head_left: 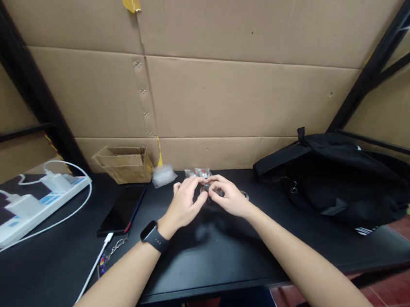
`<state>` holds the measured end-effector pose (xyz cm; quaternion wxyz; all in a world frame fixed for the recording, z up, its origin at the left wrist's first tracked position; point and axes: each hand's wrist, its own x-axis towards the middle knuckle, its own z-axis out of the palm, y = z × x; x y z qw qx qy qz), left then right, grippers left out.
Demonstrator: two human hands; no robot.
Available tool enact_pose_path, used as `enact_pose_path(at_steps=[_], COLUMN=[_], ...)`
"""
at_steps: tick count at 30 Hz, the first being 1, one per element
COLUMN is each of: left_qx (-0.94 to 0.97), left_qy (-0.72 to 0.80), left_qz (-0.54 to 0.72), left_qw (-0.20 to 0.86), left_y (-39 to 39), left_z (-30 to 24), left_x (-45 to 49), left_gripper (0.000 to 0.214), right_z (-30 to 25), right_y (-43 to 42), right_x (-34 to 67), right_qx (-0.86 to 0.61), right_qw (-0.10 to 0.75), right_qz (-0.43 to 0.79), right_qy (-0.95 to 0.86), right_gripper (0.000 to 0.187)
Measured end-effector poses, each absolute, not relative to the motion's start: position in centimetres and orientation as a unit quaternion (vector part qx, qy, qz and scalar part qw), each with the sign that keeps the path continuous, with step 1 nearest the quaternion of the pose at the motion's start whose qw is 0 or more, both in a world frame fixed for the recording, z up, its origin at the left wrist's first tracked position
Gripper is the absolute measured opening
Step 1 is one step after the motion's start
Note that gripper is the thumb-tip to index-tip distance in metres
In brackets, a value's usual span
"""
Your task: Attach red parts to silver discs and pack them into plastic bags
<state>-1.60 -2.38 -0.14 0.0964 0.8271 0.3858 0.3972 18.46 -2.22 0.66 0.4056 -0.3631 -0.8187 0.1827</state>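
Observation:
My left hand (187, 200), with a dark watch on its wrist, and my right hand (230, 197) meet above the black table. Their thumbs and fingers close around a small shiny piece (206, 188) with a bit of red on it. Most of that piece is hidden by my fingers, and its kind is unclear. Just behind my fingertips lie small shiny round pieces (204, 173) with red centres, seemingly in clear plastic. Beside my right hand, a metal ring-like piece (245, 195) shows partly.
On the left are a white power strip (11, 227) with chargers, a phone (123, 208) and a white cable (93, 272). An open cardboard box (127, 166) and a clear plastic bag (164, 176) stand at the back. A black bag (339, 173) fills the right, before a cardboard wall (221, 98).

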Motion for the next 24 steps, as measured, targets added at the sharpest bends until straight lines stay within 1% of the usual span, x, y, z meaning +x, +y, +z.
enact_pose_path(at_steps=[2, 4, 11, 14, 18, 22, 23, 24], left_qx=[0.837, 0.842, 0.842, 0.846, 0.876, 0.891, 0.889, 0.888], left_qy=[0.382, 0.384, 0.392, 0.394, 0.37, 0.358, 0.362, 0.366], left_qz=[0.386, 0.373, 0.357, 0.34, 0.287, 0.259, 0.261, 0.263], left_qw=[0.074, 0.063, 0.101, 0.114, 0.118, 0.109, 0.102, 0.092], left_y=[-2.4, -2.2, -1.3, -1.2, -1.0, -1.0, -1.0, -0.9], left_z=[-0.2, -0.5, -1.3, -1.5, -2.0, -2.3, -2.2, -2.2], left_x=[-1.6, -1.6, -1.6, -1.6, -1.8, -1.8, -1.8, -1.9], left_gripper=[0.022, 0.015, 0.016, 0.015, 0.016, 0.018, 0.017, 0.016], right_z=[0.7, 0.7, 0.6, 0.9, 2.2, 3.0, 2.9, 2.8], right_y=[-2.2, -2.1, -1.9, -2.2, -2.3, -1.5, -1.2, -0.9], right_x=[18.6, 18.8, 19.1, 19.1, 20.7, 24.3, 25.2, 26.0], right_qx=[-0.371, -0.381, -0.396, -0.401, -0.404, -0.486, -0.509, -0.532], right_qw=[0.405, 0.403, 0.368, 0.328, 0.273, 0.2, 0.178, 0.155], right_qz=[0.185, 0.185, 0.171, 0.153, 0.135, 0.127, 0.124, 0.117], right_qy=[-0.815, -0.811, -0.824, -0.842, -0.863, -0.841, -0.833, -0.824], right_gripper=[0.01, 0.01, 0.01, 0.013, 0.018, 0.02, 0.021, 0.027])
